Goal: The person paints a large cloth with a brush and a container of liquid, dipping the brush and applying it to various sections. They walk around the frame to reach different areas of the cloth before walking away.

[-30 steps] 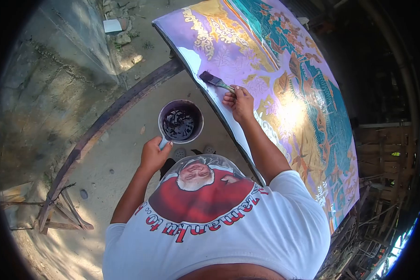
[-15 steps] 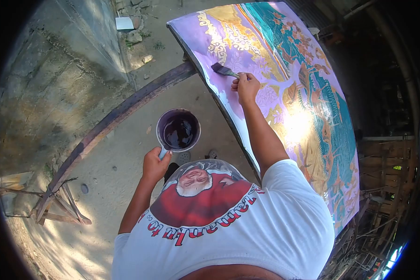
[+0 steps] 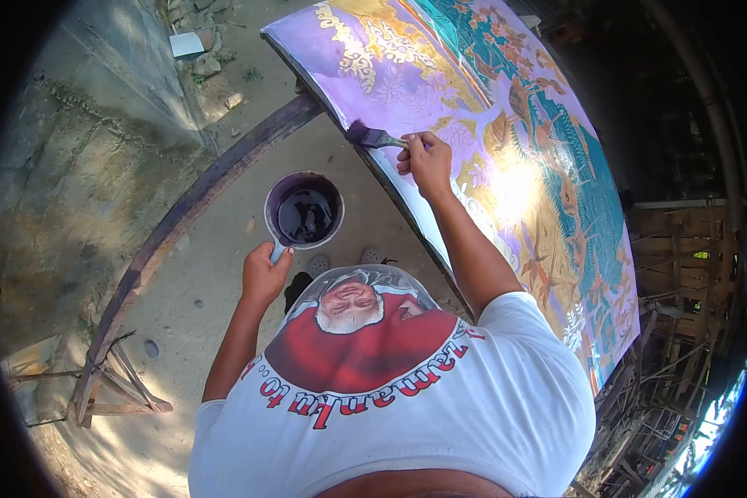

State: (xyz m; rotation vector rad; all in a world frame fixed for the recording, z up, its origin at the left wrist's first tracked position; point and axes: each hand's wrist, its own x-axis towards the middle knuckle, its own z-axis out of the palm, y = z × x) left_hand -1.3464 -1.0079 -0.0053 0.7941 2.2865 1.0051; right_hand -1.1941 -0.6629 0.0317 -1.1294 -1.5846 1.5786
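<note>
My right hand (image 3: 428,160) is closed round the handle of a flat paintbrush (image 3: 373,136). The dark, purple-stained bristles touch the near left edge of a large stretched cloth (image 3: 365,108) patterned in purple, gold, teal and orange. A white strip of the cloth (image 3: 400,178) shows along that edge, below the brush. In my left hand (image 3: 264,274) is the pale handle of a round dipper (image 3: 274,236). It stays level over the ground, left of the cloth, with dark purple liquid (image 3: 307,214) inside.
A long wooden beam (image 3: 199,178) runs from under the cloth's edge down to a wooden trestle (image 3: 124,390) at lower left. A concrete wall (image 3: 100,108) and some stones (image 3: 207,65) lie beyond it. Wooden slats (image 3: 689,274) stand at the right.
The brush has moved left and slightly down to the cloth's edge. The cloth, beam and dipper sit a little further left and up in view. Both hands keep their hold.
</note>
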